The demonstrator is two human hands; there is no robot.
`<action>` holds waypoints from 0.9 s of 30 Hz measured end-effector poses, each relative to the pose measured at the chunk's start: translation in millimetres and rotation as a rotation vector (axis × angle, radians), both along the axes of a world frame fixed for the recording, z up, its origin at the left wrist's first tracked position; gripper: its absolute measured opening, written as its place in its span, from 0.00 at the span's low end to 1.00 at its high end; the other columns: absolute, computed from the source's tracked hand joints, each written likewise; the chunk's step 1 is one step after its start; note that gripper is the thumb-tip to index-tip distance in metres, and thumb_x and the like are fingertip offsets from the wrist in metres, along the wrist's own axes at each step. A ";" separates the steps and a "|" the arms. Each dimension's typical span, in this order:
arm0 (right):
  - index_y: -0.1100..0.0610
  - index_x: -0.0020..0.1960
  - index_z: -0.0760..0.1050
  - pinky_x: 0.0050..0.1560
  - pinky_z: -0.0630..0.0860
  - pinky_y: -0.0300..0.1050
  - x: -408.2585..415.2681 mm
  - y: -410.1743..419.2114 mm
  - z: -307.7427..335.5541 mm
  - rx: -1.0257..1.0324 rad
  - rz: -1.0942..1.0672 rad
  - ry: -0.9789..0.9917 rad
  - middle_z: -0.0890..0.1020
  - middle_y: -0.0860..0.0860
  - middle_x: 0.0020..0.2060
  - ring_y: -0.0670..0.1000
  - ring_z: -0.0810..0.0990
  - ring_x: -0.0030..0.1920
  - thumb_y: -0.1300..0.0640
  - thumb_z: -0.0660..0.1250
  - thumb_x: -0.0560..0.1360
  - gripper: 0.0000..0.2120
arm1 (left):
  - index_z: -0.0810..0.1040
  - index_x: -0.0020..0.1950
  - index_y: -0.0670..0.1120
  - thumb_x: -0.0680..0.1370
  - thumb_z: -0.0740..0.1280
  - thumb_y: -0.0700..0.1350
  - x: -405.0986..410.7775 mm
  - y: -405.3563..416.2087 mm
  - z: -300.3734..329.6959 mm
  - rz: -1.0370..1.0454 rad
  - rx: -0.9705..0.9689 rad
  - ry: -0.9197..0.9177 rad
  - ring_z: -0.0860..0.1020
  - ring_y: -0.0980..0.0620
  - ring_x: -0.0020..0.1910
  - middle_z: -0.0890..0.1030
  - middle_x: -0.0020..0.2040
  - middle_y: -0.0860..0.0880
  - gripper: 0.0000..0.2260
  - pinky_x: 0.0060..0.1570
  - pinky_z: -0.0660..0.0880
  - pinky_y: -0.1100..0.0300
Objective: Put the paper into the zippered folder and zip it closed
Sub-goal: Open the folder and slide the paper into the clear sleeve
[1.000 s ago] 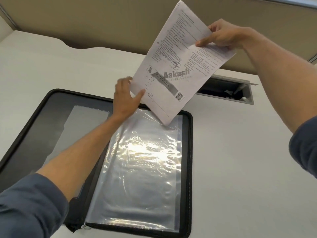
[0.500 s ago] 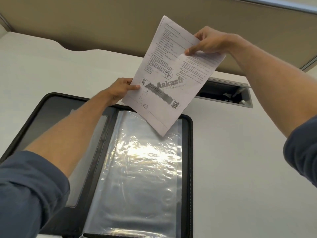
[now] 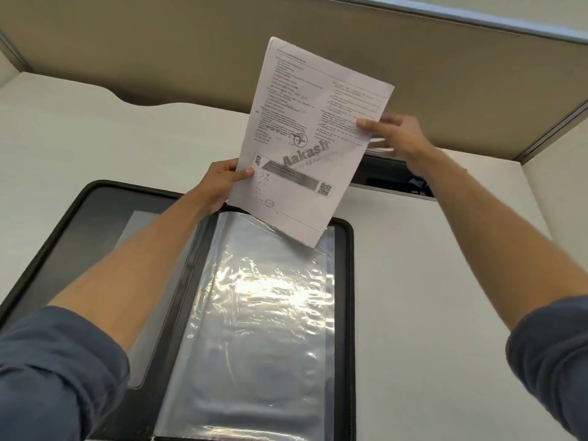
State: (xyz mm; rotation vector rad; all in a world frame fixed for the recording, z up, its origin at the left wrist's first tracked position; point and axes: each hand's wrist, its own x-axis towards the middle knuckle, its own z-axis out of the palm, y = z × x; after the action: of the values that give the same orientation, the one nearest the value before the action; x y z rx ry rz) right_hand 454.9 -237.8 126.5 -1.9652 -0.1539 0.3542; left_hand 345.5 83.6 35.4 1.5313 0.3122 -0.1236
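Observation:
A printed white paper (image 3: 313,132) with an "Aakash" watermark is held upright in the air over the far end of the folder. My left hand (image 3: 222,183) pinches its lower left edge. My right hand (image 3: 394,135) grips its right edge, thumb on the front. The black zippered folder (image 3: 350,281) lies open flat on the desk, with shiny clear plastic sleeves (image 3: 261,313) on its right half and a clear pocket (image 3: 143,237) on the left half. The paper's bottom corner hangs just above the sleeves' top edge.
The white desk (image 3: 445,313) extends to the right of the folder. A recessed cable tray (image 3: 391,179) with a raised lid sits behind the paper at the desk's back edge. A beige partition (image 3: 159,52) walls the back and right side.
The paper has turned more upright and come nearer. My right hand slid from its top edge down to the right edge. My left hand keeps its grip on the lower left edge.

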 end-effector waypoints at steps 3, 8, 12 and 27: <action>0.51 0.57 0.80 0.48 0.74 0.44 -31.4 5.5 -35.6 0.035 0.074 0.138 0.86 0.46 0.48 0.45 0.85 0.45 0.44 0.76 0.68 0.21 | 0.78 0.63 0.38 0.79 0.66 0.39 -2.2 -2.2 0.6 0.013 -0.032 0.004 0.83 0.49 0.47 0.83 0.53 0.43 0.13 0.46 0.82 0.54; 0.52 0.52 0.79 0.40 0.80 0.41 -84.2 32.0 -79.7 0.156 0.046 0.170 0.85 0.49 0.49 0.49 0.85 0.46 0.56 0.76 0.70 0.12 | 0.78 0.62 0.38 0.79 0.66 0.39 -4.6 -8.0 2.8 0.011 -0.053 0.021 0.81 0.44 0.53 0.81 0.58 0.40 0.12 0.54 0.80 0.48; 0.52 0.53 0.78 0.38 0.81 0.41 -109.4 49.7 -95.7 0.260 -0.009 0.184 0.85 0.48 0.48 0.45 0.85 0.44 0.61 0.74 0.72 0.12 | 0.78 0.63 0.39 0.79 0.66 0.39 -7.5 -11.2 3.1 -0.007 -0.011 0.043 0.80 0.41 0.54 0.80 0.60 0.38 0.13 0.56 0.78 0.44; 0.54 0.57 0.79 0.50 0.81 0.42 -113.5 32.7 -100.3 0.246 0.014 0.129 0.84 0.48 0.52 0.47 0.84 0.50 0.60 0.74 0.72 0.14 | 0.77 0.61 0.41 0.75 0.67 0.31 -36.3 -6.7 -5.1 -0.026 0.247 0.026 0.79 0.48 0.46 0.81 0.44 0.46 0.15 0.50 0.77 0.57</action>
State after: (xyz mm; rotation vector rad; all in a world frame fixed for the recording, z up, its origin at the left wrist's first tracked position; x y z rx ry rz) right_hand 341.4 -205.0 26.2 -1.6945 -0.1223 0.4482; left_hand 309.2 76.9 30.3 1.7802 0.3379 -0.1298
